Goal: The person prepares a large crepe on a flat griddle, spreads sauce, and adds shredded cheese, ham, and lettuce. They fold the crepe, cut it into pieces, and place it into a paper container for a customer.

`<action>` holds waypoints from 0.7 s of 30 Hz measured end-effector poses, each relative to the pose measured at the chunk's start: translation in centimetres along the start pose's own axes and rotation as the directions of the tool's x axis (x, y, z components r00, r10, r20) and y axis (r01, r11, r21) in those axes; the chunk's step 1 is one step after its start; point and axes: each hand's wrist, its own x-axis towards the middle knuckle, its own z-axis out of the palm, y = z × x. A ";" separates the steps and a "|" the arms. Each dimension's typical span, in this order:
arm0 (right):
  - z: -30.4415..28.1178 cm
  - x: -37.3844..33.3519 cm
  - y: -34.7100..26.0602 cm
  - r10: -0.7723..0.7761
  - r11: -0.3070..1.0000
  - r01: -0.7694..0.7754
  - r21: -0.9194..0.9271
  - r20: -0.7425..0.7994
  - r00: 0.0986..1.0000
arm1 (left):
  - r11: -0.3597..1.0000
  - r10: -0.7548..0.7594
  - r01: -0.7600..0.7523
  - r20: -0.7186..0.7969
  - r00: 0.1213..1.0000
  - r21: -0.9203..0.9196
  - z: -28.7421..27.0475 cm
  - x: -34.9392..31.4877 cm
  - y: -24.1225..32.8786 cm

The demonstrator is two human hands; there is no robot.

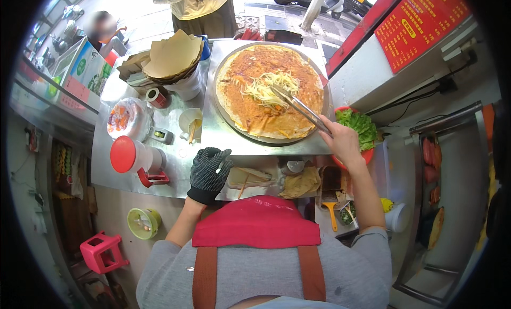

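Observation:
A large round crepe (234, 75) with reddish-brown sauce covers the round griddle (250, 141). Pale shredded strips (263, 88) are heaped near its middle. My bare right hand (340, 141) is closed around metal tongs (303, 109), whose tips are in the shreds. At the counter's front edge, left of the griddle, my left hand (208, 170) wears a black dotted glove. Its fingers are curled in; a small whitish patch shows by the thumb, and I cannot make out what, if anything, they hold.
Green lettuce (359, 129) fills a red basin right of the griddle. Paper bags (173, 56), a red-lidded jug (133, 154) and a cup with a brush (191, 122) stand left. Below the counter edge are trays and an orange-handled brush (331, 213). A person (201, 11) stands across the counter.

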 end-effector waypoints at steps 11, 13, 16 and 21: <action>0.5 1.1 1.2 -0.018 0.998 0.022 -0.057 0.075 0.997 | 1.000 -0.001 0.001 -0.018 1.000 0.027 0.6 -0.5 0.4; 0.4 1.1 1.7 0.005 0.999 -0.010 0.052 0.099 0.995 | 0.999 0.002 -0.001 -0.018 1.000 0.049 0.4 -0.4 0.6; -0.2 1.2 2.0 0.157 0.863 -0.264 0.431 0.268 0.951 | 0.999 -0.028 0.029 -0.019 0.999 0.038 0.4 -0.5 1.1; -0.1 0.3 1.8 0.148 0.183 -0.530 0.828 0.510 0.847 | 0.999 -0.027 0.028 -0.017 0.999 0.020 0.8 -0.5 1.7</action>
